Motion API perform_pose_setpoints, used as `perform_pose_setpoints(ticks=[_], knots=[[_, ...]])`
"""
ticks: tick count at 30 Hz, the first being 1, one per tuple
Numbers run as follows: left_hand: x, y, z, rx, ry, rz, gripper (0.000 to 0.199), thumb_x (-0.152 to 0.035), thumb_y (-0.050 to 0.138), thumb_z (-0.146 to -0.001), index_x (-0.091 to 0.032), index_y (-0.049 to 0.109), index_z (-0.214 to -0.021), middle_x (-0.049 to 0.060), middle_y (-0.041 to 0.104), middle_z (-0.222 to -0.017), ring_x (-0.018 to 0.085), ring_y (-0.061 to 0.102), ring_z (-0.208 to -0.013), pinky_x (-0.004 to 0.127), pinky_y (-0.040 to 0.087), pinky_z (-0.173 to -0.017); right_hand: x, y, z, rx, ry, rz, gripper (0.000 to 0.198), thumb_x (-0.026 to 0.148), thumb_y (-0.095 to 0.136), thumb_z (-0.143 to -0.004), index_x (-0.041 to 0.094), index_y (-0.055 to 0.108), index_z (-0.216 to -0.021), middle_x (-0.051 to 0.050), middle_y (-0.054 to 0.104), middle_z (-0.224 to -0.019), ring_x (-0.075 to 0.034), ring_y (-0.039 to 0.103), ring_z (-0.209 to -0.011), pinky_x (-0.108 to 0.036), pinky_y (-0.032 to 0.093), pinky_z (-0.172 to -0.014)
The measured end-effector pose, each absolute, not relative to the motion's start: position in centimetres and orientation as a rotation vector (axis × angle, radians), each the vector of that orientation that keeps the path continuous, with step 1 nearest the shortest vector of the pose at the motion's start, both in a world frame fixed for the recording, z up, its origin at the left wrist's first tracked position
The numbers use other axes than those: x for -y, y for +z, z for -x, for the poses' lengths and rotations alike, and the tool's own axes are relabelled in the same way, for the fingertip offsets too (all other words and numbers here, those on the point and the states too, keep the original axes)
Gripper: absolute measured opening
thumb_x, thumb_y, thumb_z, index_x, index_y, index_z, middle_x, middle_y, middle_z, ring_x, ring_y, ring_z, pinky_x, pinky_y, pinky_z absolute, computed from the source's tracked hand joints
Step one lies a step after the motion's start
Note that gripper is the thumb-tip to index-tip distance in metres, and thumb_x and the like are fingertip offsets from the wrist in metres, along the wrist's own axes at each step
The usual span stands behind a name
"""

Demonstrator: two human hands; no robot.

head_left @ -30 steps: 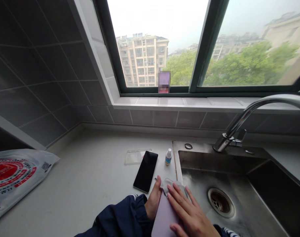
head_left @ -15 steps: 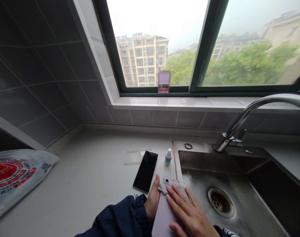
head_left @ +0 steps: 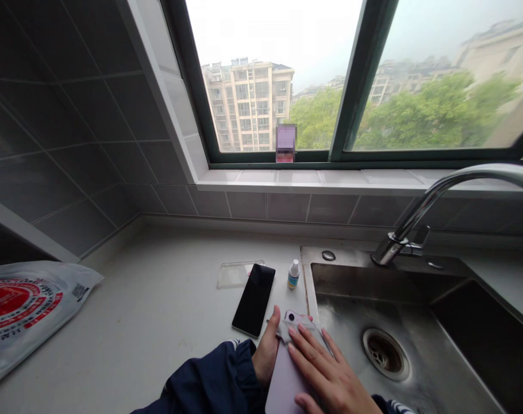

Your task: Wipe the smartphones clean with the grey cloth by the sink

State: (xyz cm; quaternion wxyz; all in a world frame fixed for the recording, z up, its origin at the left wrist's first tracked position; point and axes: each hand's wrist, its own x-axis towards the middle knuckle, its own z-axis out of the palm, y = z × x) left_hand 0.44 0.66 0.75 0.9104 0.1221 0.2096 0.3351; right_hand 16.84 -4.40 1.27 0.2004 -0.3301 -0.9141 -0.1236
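My left hand (head_left: 268,351) is closed round the side of a lilac phone (head_left: 284,376), its thumb along the left edge and fingertips showing past the far edge. The phone's back faces up, with a camera lens at its top end. Under the fingers of my right hand (head_left: 326,368) a thin grey cloth (head_left: 291,330) is held against that back. These fingers lie nearly straight across it. Just beyond my left thumb, a black phone (head_left: 253,300) rests on the counter, overlapping a clear phone case (head_left: 233,275). A small white-capped bottle (head_left: 293,275) stands upright nearby.
To the right is a steel sink (head_left: 308,287) with a drain (head_left: 385,353) and a curved chrome faucet (head_left: 399,230). A printed plastic bag (head_left: 33,310) lies on the pale counter (head_left: 158,299) at the left. Behind runs a window sill (head_left: 287,179).
My right hand and the cloth have slid slightly down the lilac phone, so more of its camera end shows. My left hand keeps its grip, almost unmoved.
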Motion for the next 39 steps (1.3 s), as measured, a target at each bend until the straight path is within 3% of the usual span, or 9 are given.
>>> perform_pose_setpoints(ticks=[9,17,27,39], knots=[[-0.6,1.2,-0.3,-0.487,0.713,-0.288,0.066,-0.064,0.038,-0.087,-0.009,0.066,-0.111,0.013,0.072,-0.096,0.026,0.063,-0.107,0.037,0.034,-0.106,4.6,0.5,-16.8,2.536,-0.336,1.078,0.066,0.046,0.051,-0.092,0.009,0.037,-0.146,-0.013,0.030,-0.152,-0.030,0.025,-0.142,-0.046,0.005,-0.118],[-0.6,0.9,-0.3,-0.445,0.735,-0.297,0.061,-0.062,0.041,-0.087,-0.011,0.066,-0.110,0.013,0.071,-0.101,0.026,0.064,-0.106,0.039,0.035,-0.106,4.6,0.5,-16.9,2.535,-0.294,1.080,0.067,0.045,0.050,-0.093,0.009,0.034,-0.147,-0.014,0.030,-0.152,-0.032,0.028,-0.141,-0.047,0.022,-0.115],[-0.6,1.2,-0.4,-0.428,0.714,-0.286,0.062,-0.063,0.041,-0.087,-0.010,0.066,-0.108,0.013,0.071,-0.099,0.027,0.063,-0.105,0.039,0.036,-0.105,4.6,0.3,-16.9,2.522,-0.217,1.089,0.068,0.044,0.051,-0.093,0.010,0.031,-0.148,-0.014,0.030,-0.152,-0.033,0.030,-0.139,-0.046,0.034,-0.110],[-0.6,0.9,-0.4,-0.413,0.723,-0.286,0.062,-0.062,0.039,-0.087,-0.010,0.066,-0.108,0.013,0.071,-0.100,0.027,0.063,-0.108,0.039,0.034,-0.107,4.6,0.2,-17.0,2.508,-0.159,1.081,0.069,0.044,0.052,-0.092,0.011,0.031,-0.149,-0.014,0.030,-0.152,-0.033,0.030,-0.139,-0.046,0.036,-0.109]])
